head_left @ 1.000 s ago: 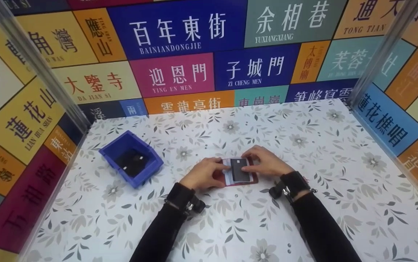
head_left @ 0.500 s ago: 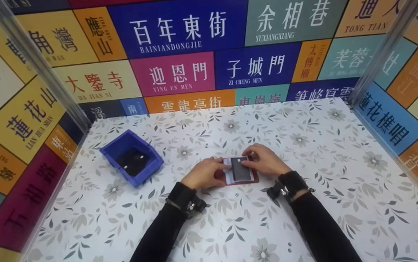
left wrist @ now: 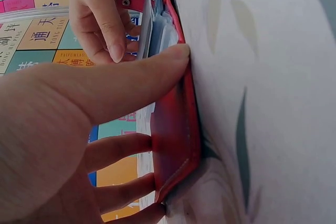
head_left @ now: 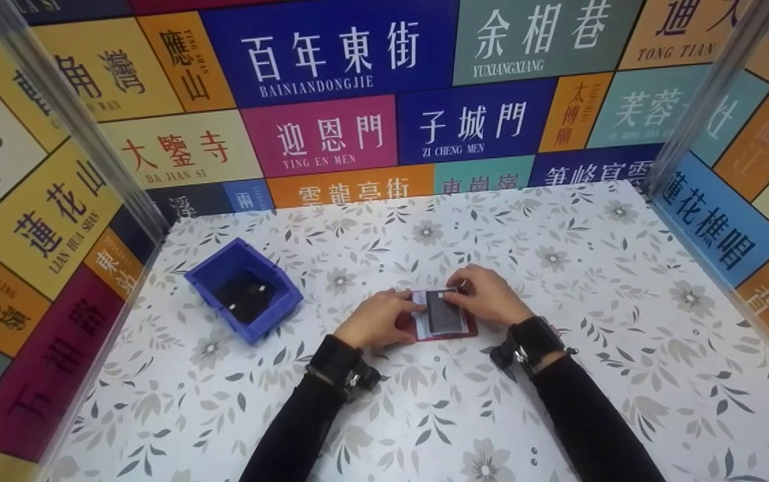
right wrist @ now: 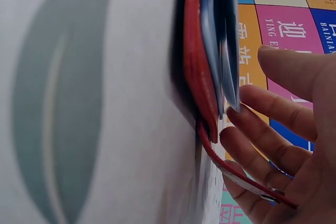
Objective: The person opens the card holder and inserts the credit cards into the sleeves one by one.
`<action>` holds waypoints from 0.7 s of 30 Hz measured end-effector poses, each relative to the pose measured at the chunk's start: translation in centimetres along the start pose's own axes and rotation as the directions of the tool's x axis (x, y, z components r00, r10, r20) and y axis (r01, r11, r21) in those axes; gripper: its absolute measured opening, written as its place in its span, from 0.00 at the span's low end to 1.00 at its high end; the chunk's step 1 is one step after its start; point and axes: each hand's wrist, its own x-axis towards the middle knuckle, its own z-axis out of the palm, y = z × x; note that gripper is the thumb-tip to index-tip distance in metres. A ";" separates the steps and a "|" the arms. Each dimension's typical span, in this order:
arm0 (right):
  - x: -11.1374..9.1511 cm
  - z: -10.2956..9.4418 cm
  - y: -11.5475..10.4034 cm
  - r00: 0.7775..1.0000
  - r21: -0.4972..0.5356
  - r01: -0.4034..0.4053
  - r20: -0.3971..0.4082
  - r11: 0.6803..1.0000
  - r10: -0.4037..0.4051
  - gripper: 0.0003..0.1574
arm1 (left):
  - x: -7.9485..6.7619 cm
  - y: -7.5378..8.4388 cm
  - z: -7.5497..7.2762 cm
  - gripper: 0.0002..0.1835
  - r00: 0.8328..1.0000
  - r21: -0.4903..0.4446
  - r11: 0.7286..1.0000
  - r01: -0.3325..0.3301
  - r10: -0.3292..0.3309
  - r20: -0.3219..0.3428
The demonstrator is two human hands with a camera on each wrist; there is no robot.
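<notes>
A red card holder (head_left: pixel 470 326) with clear plastic sleeves (left wrist: pixel 165 34) lies spread on the table, a dark grey card (head_left: pixel 446 317) uppermost on its right part. My left hand (head_left: pixel 375 318) grips the left cover, thumb along the near edge and fingers on the far side, as the left wrist view shows. At the far right corner is my right hand (head_left: pixel 492 294). Its fingertips sit right at the corner of a raised sleeve (right wrist: pixel 231 85), while the thumb hovers a little over the card. A thin red strap (right wrist: pixel 241 180) runs from the holder under the right fingers.
A blue bin (head_left: pixel 250 331) stands left of the hands, with black items (head_left: pixel 247 294) inside. Sign-printed panels (head_left: pixel 331 134) wall the flower-patterned table (head_left: pixel 358 415) at the back and sides.
My right thumb has shifted toward the far end of the grey card, near its small light square. The left hand keeps its hold, and the holder stays about where it was.
</notes>
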 end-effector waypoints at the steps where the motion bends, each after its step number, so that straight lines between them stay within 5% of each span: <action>1: 0.0 0.0 0.0 1.000 -0.001 -0.001 0.001 1.000 0.001 0.17 | 0.0 0.0 0.0 0.33 1.000 0.000 1.000 0.001 -0.001 0.001; 15: 0.1 -0.1 0.2 1.000 0.104 -0.018 -0.009 0.994 0.019 0.11 | 0.0 -0.2 0.0 0.31 1.000 0.008 1.000 -0.026 0.026 -0.014; 21: 0.2 -0.1 -0.1 0.996 0.153 -0.087 0.015 0.984 0.085 0.10 | 0.0 -0.1 0.0 0.31 1.000 0.011 1.000 -0.025 0.025 -0.013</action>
